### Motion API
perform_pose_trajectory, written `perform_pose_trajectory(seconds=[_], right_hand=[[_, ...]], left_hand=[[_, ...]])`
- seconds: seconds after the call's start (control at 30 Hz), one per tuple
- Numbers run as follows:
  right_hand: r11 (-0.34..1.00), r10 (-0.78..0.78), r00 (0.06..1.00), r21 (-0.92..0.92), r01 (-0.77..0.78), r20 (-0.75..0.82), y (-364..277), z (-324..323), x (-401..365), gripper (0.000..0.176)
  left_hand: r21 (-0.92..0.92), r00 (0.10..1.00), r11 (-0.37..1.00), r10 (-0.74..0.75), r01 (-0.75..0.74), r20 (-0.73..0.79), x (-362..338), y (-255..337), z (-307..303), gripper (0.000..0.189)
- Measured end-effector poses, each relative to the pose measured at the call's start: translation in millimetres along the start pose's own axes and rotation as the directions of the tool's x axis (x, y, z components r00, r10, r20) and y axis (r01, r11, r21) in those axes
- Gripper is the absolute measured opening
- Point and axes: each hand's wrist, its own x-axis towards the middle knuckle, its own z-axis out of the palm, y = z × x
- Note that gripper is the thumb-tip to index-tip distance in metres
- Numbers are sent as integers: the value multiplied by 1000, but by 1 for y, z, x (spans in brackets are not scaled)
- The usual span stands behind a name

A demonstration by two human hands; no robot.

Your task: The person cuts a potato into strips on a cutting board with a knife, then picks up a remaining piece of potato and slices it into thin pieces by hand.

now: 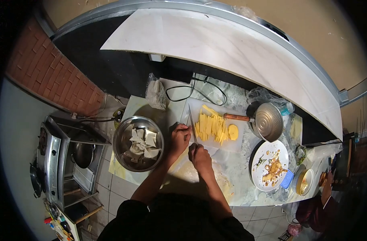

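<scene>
My right hand (pixel 200 158) is wrapped around the handle of a kitchen knife (pixel 192 124), its blade pointing away from me along the left side of a white cutting board (pixel 235 112). Close to the left of the blade is my left hand (pixel 180 138), fingers curled together; whether something small is in them, or whether they touch the blade, I cannot make out. Pale yellow sticks (pixel 209 125), looking like cut potato, lie in a pile right of the knife. Beside them rest a few round yellow slices (pixel 233 131).
Left stands a steel bowl (pixel 118 154) of white folded pieces. Right are a wooden-handled saucepan (pixel 268 122), a white plate (pixel 257 176) with peelings, a blue item (pixel 287 179) and a small bowl (pixel 299 188). A black cable (pixel 223 96) lies behind. Another person (pixel 318 213) is far right.
</scene>
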Motion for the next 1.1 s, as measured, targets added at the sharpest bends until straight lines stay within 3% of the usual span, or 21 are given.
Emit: perform_pose_trajectory(seconds=[0.13, 0.2, 0.33, 0.93, 1.1], right_hand=[[999, -8, 998, -41, 11, 68, -12, -21, 3, 33], [993, 118, 967, -52, -110, 225, -20, -30, 10, 30], [993, 116, 972, -9, -116, 205, -25, -32, 14, 28], [982, 186, 944, -93, -167, 274, -35, -38, 15, 27], [975, 166, 971, -173, -136, 173, -35, -25, 9, 24]], left_hand=[[30, 998, 998, 51, -52, 25, 0, -2, 1, 16], [-25, 999, 1000, 15, -15, 29, -2, -3, 2, 19], [10, 997, 997, 72, -72, 5, 0, -3, 2, 23], [-73, 1000, 997, 8, -7, 25, 2, 6, -2, 21], [-41, 997, 997, -56, 58, 44, 2, 5, -3, 20]])
